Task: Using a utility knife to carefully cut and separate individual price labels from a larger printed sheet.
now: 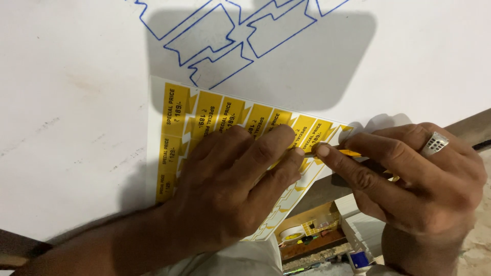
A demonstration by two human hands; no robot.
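Your left hand (235, 179) lies spread, pressing the yellow sticker sheet (204, 122) flat on the white bench (66, 102). At 3 o'clock of it, your right hand (414, 179) pinches a yellow sticker (343, 152), ring (434, 143) on one finger.

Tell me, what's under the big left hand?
The left hand presses flat on a white sheet of yellow stickers, lying on a white board. The stickers beneath the palm are hidden.
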